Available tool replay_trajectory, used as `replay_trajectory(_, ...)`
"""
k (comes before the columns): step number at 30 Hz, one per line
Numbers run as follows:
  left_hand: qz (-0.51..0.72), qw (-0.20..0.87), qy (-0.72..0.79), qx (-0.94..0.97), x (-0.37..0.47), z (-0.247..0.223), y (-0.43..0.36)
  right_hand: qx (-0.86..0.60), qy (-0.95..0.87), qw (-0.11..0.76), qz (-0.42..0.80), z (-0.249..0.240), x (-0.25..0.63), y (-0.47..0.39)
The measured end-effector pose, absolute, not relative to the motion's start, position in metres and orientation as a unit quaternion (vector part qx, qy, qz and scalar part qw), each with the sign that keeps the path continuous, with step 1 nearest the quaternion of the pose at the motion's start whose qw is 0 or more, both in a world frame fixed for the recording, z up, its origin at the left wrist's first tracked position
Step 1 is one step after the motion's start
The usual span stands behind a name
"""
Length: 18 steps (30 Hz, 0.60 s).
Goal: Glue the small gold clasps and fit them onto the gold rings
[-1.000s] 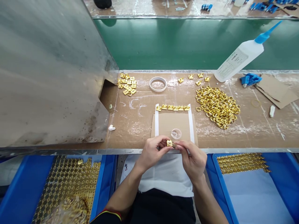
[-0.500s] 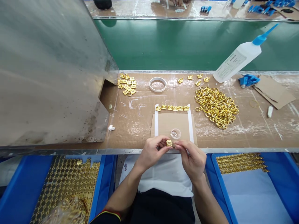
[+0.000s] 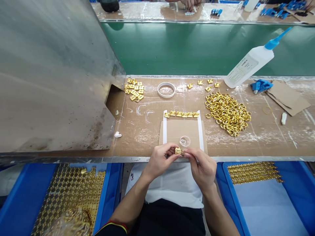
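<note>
A small gold square piece (image 3: 178, 150) is pinched between the fingertips of my left hand (image 3: 159, 160). My right hand (image 3: 202, 165) grips a thin stick-like tool (image 3: 182, 152), whose tip meets the piece. Just beyond my fingers, a small clear round dish (image 3: 184, 141) rests on a cardboard pad (image 3: 176, 129) edged with white tape. Several gold pieces (image 3: 184, 114) form a row along the pad's far side. To the right lies a heap of gold rings (image 3: 228, 113).
A metal housing (image 3: 54, 78) fills the left. Gold squares (image 3: 134, 88), a white ring (image 3: 166, 89), a leaning bottle (image 3: 249, 65) and a blue item (image 3: 261, 86) lie farther back. Blue trays (image 3: 112, 193) flank my lap. Another person's hands (image 3: 189, 4) are across the green belt (image 3: 184, 49).
My hands stay almost in place around the gold piece and tool. The view has tilted up slightly, and more of the other person's hands shows at the top.
</note>
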<state>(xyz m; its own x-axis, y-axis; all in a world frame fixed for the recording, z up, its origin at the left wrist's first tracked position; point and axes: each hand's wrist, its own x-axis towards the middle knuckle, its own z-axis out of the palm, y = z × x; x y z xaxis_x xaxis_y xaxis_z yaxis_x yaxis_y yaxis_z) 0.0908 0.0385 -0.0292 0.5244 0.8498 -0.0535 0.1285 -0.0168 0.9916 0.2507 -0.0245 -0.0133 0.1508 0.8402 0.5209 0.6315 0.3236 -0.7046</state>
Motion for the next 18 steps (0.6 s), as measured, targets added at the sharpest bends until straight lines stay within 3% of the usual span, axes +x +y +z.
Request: replay_trajectory(18, 0.305, 0.591, 0.376, 0.645, 0.0894, -0.0286, 0.0392, -0.579, -0.621, 0.514, 0.124, -0.0139, 0.2530, -0.0241)
